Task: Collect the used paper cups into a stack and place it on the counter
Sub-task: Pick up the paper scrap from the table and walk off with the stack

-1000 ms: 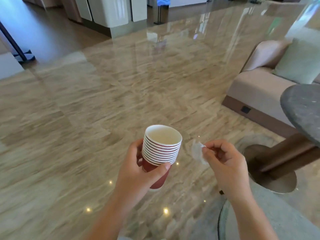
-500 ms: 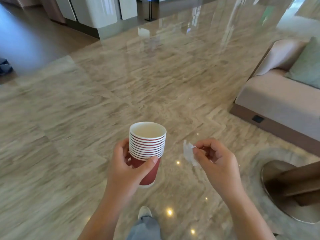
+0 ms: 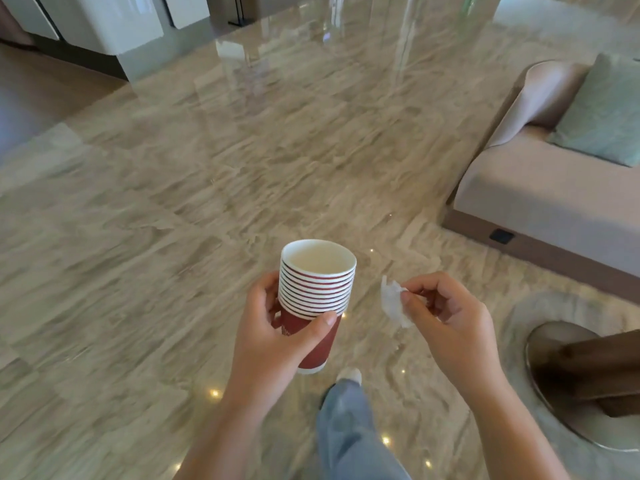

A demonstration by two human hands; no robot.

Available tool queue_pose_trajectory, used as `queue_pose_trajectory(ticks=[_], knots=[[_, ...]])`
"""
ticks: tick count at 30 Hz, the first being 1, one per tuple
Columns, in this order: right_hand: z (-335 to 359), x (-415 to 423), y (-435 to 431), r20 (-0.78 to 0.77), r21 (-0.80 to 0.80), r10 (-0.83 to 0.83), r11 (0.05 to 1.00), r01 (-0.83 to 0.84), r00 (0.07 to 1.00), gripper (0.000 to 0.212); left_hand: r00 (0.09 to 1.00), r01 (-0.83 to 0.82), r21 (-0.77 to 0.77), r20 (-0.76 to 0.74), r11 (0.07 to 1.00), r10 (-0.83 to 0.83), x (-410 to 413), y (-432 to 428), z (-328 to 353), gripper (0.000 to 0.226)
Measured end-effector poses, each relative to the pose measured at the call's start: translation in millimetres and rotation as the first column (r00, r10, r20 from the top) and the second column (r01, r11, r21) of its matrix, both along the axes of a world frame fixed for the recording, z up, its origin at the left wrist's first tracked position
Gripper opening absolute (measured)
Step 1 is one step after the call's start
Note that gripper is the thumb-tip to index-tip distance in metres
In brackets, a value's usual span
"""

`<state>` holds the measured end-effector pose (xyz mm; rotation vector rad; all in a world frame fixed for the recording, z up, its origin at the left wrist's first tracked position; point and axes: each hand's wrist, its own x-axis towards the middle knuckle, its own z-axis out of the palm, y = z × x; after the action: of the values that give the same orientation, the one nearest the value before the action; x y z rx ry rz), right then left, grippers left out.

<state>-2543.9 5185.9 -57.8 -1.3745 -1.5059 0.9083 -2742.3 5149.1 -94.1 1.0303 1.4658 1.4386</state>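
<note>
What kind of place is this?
Probably a hotel or office lobby lounge, though that is a guess. It has a wide, glossy marble floor, an upholstered sofa with a green cushion, and a round metal pedestal base, seemingly a table's, at right.

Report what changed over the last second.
The person has walked forward: a leg in blue jeans now shows at the bottom, and the dark round tabletop on the right has left the view. Unchanged: the left hand grips the stack of red paper cups, the right hand pinches the crumpled white tissue.
</note>
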Motion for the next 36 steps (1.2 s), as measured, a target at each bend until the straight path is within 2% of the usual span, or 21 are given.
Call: queue_pose_trajectory(ticks=[6, 14, 23, 28, 36], knots=[[-12.1, 4.7, 142.0, -0.06, 0.0, -0.087, 0.996, 0.087, 0.994, 0.028, 0.997, 0.067, 0.015, -0.039, 0.998, -0.066, 4.1, 145.0, 3.4, 0.061], [7.5, 26.7, 308.7, -0.043, 0.021, -0.091, 0.996, 0.092, 0.995, 0.027, 0.98, 0.148, 0.078, -0.144, 0.986, -0.135, 23.8, 336.3, 41.8, 0.062], [-6.2, 43.3, 457.5, -0.016, -0.02, -0.184, 0.983, 0.184, 0.983, 0.028, 0.978, 0.194, -0.007, -0.072, 0.981, -0.194, 34.7, 494.4, 21.5, 0.066], [-8.4, 31.7, 563.9, -0.029, -0.009, -0.249, 0.968, 0.249, 0.968, 0.03, 0.976, 0.218, 0.004, -0.01, 0.976, -0.218, 18.6, 611.7, 13.7, 0.067], [34.8, -5.6, 751.4, -0.051, 0.096, -0.227, 0.968, 0.231, 0.973, 0.029, 0.957, 0.287, 0.038, 0.027, 0.957, -0.288, -5.6, 811.5, 34.5, 0.064]])
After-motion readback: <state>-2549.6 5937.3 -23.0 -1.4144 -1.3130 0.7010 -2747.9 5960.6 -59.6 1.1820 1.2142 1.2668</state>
